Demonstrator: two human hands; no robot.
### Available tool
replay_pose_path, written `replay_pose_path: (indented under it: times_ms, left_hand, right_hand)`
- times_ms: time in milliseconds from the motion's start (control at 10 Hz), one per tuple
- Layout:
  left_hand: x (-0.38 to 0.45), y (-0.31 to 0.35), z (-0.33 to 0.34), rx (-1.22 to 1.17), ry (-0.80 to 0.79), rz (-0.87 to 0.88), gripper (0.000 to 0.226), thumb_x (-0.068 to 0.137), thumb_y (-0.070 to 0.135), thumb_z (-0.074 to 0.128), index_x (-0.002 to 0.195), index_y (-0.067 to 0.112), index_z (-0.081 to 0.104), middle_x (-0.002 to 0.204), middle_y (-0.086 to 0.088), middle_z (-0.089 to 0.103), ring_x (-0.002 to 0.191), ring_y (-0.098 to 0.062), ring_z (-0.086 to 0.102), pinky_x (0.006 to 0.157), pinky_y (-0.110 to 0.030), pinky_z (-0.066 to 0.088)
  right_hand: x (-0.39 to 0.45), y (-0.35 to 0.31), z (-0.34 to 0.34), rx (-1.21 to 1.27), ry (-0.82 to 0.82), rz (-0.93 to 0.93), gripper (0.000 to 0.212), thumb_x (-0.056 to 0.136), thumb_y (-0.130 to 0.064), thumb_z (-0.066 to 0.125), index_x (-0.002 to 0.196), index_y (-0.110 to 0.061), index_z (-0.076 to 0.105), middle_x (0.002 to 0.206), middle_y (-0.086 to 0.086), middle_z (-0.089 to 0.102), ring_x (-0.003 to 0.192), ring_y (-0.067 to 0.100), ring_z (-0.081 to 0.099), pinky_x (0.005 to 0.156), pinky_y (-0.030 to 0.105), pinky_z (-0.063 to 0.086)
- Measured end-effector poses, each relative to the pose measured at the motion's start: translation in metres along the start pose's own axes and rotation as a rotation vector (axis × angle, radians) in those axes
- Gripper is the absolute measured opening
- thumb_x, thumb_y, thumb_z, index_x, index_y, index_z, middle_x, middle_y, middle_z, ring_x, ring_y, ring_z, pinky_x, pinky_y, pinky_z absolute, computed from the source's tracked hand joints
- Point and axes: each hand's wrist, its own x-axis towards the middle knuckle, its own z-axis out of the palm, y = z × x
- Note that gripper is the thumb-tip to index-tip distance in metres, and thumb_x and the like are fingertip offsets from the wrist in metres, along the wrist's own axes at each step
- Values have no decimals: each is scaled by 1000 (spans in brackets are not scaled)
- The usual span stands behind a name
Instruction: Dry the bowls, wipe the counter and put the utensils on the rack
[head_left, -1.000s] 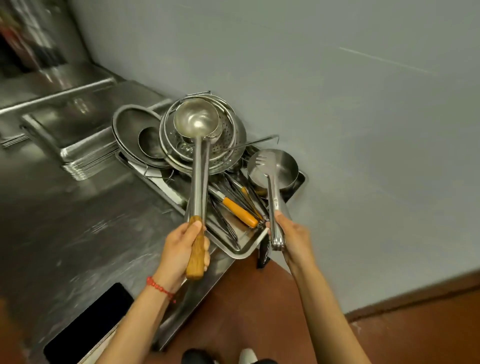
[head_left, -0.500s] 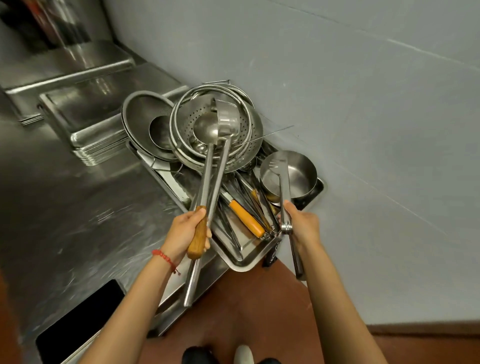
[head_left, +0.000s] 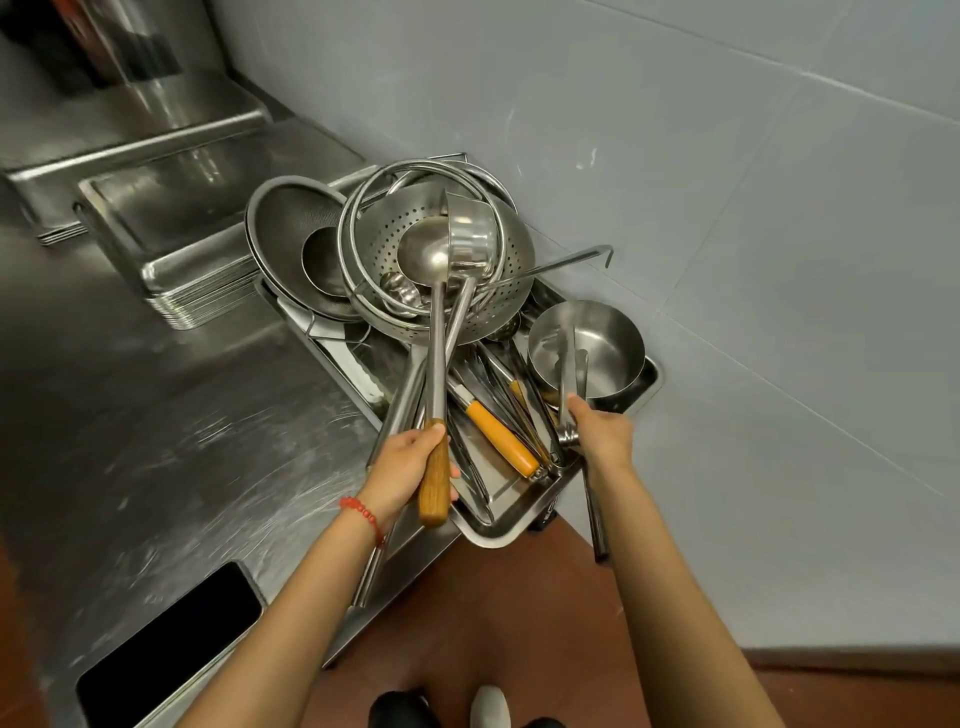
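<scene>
My left hand (head_left: 402, 470) grips the wooden handle of a steel ladle (head_left: 423, 252) together with a second all-steel ladle (head_left: 472, 239); both bowls lie over a perforated colander (head_left: 498, 291). My right hand (head_left: 602, 436) holds steel tongs (head_left: 571, 364) whose tips reach into a small steel bowl (head_left: 608, 332). Everything sits in a steel utensil tray (head_left: 506, 530) at the counter's corner, with an orange-handled tool (head_left: 501, 439) and several other utensils inside.
A mesh strainer (head_left: 291, 228) leans left of the colander. Stacked baking trays (head_left: 208, 280) lie behind on the steel counter (head_left: 156, 426). A black rectangular opening (head_left: 166, 639) is near the counter's front edge. A grey wall (head_left: 727, 208) rises close on the right; brown floor is below.
A second steel ladle has joined the wooden-handled one in my left hand, and both bowls dropped into the colander. My right hand slid the tongs forward into the small bowl.
</scene>
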Motion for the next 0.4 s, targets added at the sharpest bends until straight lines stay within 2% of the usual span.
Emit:
replay_pose_path:
  times_ms: [100, 200, 300, 400]
  left_hand:
    - [-1, -2, -1, -58, 3, 9, 27, 94, 28, 44, 104, 3, 49, 64, -12, 66, 43, -19, 62, 42, -25, 54]
    - [-2, -5, -2, -105, 8, 25, 17, 94, 27, 45, 98, 11, 50, 75, -14, 69, 50, -21, 65, 47, -29, 57]
    - [-8, -6, -4, 10, 61, 55, 21, 93, 26, 46, 102, 11, 56, 94, -13, 64, 77, -26, 64, 70, -37, 57]
    - [-14, -11, -11, 192, 186, 185, 34, 92, 24, 48, 122, 8, 51, 95, 0, 60, 86, -17, 60, 69, -26, 55]
  right_hand:
    - [-6, 4, 1, 56, -25, -16, 30, 83, -35, 62, 82, -5, 66, 75, 5, 63, 72, 21, 60, 82, 41, 53]
    - [-12, 11, 0, 97, -27, -17, 28, 84, -39, 60, 79, -12, 65, 71, 1, 63, 66, 14, 59, 76, 32, 53]
    - [-27, 18, -5, 60, 10, -24, 35, 87, -31, 57, 96, 1, 64, 74, 9, 64, 67, 16, 58, 77, 35, 52]
    - [-50, 22, -6, -14, 71, -155, 37, 89, -24, 54, 113, 3, 58, 94, 17, 67, 85, 22, 61, 92, 45, 49]
